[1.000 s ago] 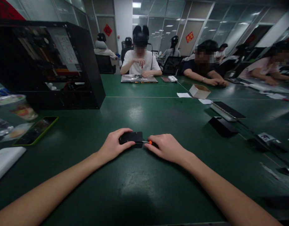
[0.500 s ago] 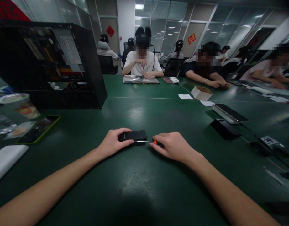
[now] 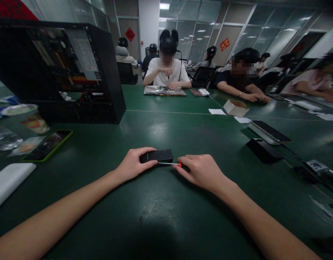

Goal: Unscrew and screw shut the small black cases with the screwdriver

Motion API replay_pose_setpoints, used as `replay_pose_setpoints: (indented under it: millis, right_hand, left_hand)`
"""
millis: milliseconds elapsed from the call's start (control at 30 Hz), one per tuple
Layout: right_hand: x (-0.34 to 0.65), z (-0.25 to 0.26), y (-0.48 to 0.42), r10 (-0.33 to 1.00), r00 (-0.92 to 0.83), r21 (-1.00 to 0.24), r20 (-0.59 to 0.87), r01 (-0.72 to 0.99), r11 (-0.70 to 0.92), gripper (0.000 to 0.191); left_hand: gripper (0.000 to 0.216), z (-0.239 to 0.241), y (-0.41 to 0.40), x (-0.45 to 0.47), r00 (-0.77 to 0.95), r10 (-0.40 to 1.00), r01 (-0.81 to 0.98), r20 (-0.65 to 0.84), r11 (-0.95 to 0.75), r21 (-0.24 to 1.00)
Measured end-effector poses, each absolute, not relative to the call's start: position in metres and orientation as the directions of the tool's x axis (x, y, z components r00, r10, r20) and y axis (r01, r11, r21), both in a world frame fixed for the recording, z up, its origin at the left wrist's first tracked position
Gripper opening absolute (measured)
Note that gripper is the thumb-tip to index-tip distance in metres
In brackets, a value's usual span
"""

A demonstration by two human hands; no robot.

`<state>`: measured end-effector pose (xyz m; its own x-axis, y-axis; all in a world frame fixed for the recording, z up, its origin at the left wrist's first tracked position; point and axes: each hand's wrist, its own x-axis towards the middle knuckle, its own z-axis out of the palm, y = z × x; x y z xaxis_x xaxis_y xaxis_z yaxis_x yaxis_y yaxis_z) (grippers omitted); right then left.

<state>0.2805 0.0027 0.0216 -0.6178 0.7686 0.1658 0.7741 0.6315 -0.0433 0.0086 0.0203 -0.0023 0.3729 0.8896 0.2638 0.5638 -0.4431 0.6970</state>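
Observation:
A black rectangular case [image 3: 162, 155], whose exact kind I cannot make out, lies on the green tabletop [image 3: 152, 131]. My left hand [image 3: 134, 162] grips its left end, with the thumb on the near side and the fingers along the far side. In my right hand [image 3: 200, 168] is a screwdriver [image 3: 168, 164] with an orange collar and a thin metal shaft. Its shaft points left and lies along the case's near edge, ending close to my left thumb. My right fingers are closed round the handle and hide most of it.
At left stand an open computer case [image 3: 112, 76], a cup [image 3: 31, 119], a phone [image 3: 50, 145] and a white object [image 3: 12, 180]. A small box [image 3: 236, 108], a slim device [image 3: 269, 131] and a black block [image 3: 264, 151] lie at right. A person [image 3: 168, 70] works opposite.
The whole view has shifted slightly, so everything sits a little further right. Both hands keep their grips, and the screwdriver stays against the near edge of the black case.

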Motion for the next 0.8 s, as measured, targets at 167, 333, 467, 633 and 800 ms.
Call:
replay_pose_setpoints:
  millis: [167, 333, 467, 633, 800]
  right_hand:
    - [0.283, 0.023, 0.003, 0.764, -0.616, -0.036, 0.191, 0.773, 0.633, 0.047]
    - [0.275, 0.016, 0.001, 0.753, -0.632, -0.052, 0.184, 0.758, 0.65, 0.045]
    - [0.269, 0.006, 0.003, 0.753, -0.634, -0.121, 0.174, 0.745, 0.656, 0.044]
    - [0.268, -0.001, 0.006, 0.77, -0.619, -0.213, 0.157, 0.74, 0.638, 0.043]
    - [0.272, 0.009, 0.001, 0.748, -0.604, -0.023, 0.274, 0.774, 0.633, 0.046]
  left_hand:
    - [0.041, -0.002, 0.021, 0.009, 0.373, 0.891, 0.556, 0.259, -0.438, 0.706]
    - [0.043, -0.003, 0.02, 0.009, 0.377, 0.889, 0.55, 0.258, -0.439, 0.71]
    - [0.042, -0.004, 0.021, 0.009, 0.381, 0.888, 0.55, 0.258, -0.442, 0.708]
    - [0.042, -0.004, 0.021, 0.009, 0.362, 0.896, 0.543, 0.258, -0.427, 0.723]
    - [0.042, -0.004, 0.02, 0.011, 0.336, 0.903, 0.542, 0.268, -0.418, 0.729]
